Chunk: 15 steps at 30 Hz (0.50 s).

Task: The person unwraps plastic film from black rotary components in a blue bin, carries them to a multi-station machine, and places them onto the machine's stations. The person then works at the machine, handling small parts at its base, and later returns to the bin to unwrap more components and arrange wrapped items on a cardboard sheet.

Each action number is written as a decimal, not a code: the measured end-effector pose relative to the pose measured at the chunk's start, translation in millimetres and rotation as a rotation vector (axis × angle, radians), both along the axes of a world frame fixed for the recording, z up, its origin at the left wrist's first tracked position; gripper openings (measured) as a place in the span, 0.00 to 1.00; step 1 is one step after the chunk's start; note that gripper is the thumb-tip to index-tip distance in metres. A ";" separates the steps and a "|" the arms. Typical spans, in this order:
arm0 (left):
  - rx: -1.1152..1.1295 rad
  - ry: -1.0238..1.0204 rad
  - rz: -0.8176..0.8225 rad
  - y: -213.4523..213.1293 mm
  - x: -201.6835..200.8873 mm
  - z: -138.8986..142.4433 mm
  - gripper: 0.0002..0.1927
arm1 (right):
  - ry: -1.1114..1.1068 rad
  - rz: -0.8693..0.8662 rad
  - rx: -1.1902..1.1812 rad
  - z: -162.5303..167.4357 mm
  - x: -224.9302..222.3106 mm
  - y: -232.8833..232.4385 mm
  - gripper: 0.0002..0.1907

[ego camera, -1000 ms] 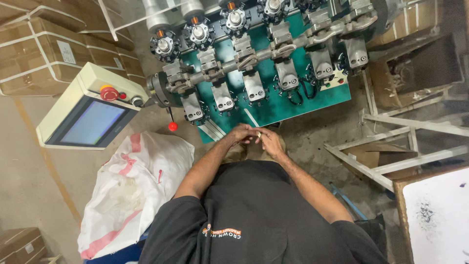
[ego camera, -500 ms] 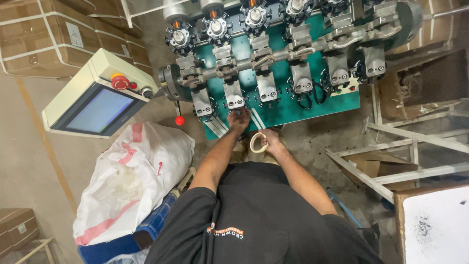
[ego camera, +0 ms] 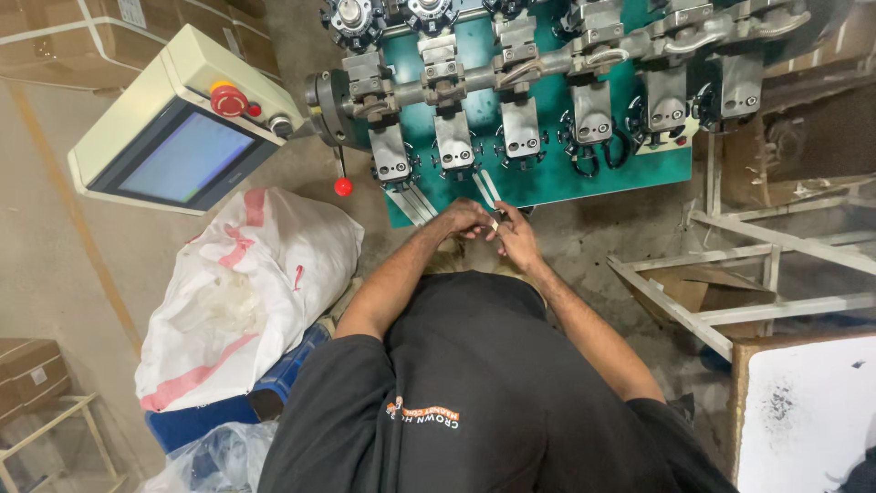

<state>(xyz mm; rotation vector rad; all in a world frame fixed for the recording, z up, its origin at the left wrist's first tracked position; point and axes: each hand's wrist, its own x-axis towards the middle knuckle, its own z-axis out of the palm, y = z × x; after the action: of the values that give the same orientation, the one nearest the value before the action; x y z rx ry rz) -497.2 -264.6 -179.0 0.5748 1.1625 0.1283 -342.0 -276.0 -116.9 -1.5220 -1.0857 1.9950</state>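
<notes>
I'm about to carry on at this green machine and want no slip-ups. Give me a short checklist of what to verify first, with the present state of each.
1. Both hands meet in front of the green machine panel: ok, the left hand and the right hand touch.
2. Small pale piece pinched between the fingers: ok, though its kind cannot be told.
3. Hands apart from the grey metal heads: ok, they are below the row.
4. Two white strips run down toward the hands: ok.
5. Red round stop button on the cream control box in reach: cannot tell.
6. White sack with pink stripes at the left side: ok, apart from the hands.
</notes>
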 end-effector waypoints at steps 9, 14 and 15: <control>1.315 0.940 0.184 13.7 -21.7 -12.0 0.13 | -0.026 -0.254 -0.442 -13.2 -25.9 7.7 0.08; 1.093 0.744 0.467 4.9 -23.9 -12.0 0.17 | 0.391 -0.438 -0.859 -17.8 -45.4 14.1 0.04; 1.145 0.863 0.338 3.2 -25.6 -7.6 0.18 | 0.359 -0.431 -0.877 -18.8 -48.8 11.6 0.05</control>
<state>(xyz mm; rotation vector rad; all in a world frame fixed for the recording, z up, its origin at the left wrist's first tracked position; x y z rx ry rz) -522.7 -261.4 -186.6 1.5241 1.9946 0.9477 -390.8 -264.4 -135.6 -1.4710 0.3111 2.3831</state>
